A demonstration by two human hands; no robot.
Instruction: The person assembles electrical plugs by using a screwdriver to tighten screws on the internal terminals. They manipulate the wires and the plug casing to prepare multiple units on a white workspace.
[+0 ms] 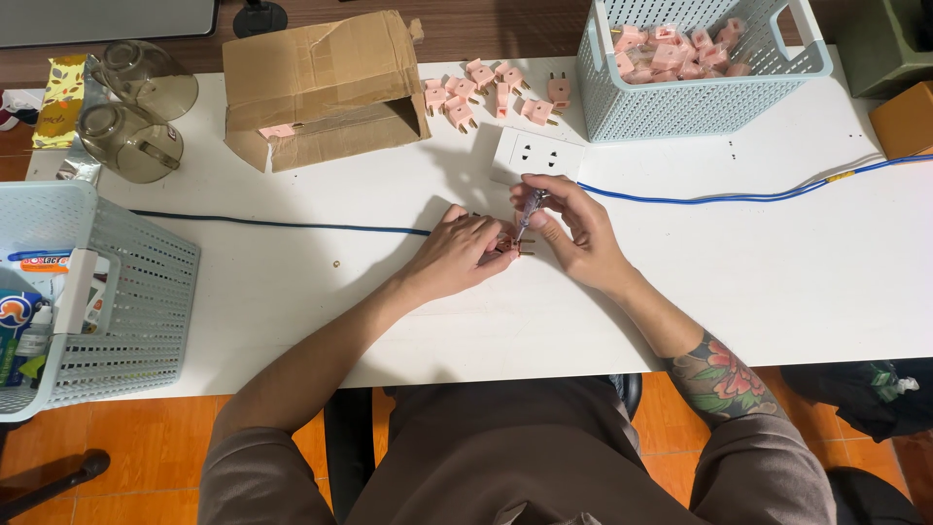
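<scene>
White table [739, 282] fills most of the view, and a person sits at it with both hands near the middle. Their left hand [457, 255] is closed around a small pink plug [515, 245], with two metal pins poking out toward the right. Their right hand [573, 233] pinches a thin screwdriver [531, 208] with a see-through handle, and its tip points down at the plug.

That plug looks light, hard and stiff, and a bit slippery because it is so little. It seems best to hold it by its pink body, not by the pins. A tiny screw [336, 262] lies alone on the table to the left.

Just behind the hands sits a white socket block [535, 156] with a blue cable [739, 196] running off to the right. More pink plugs [486, 92] lie in a loose bunch beside a torn cardboard box [321, 83]. A pale basket [700, 102] at the back holds many more. Another basket [136, 292] stands at the left edge, and two glass jars [131, 107] lie near the far left corner.
</scene>
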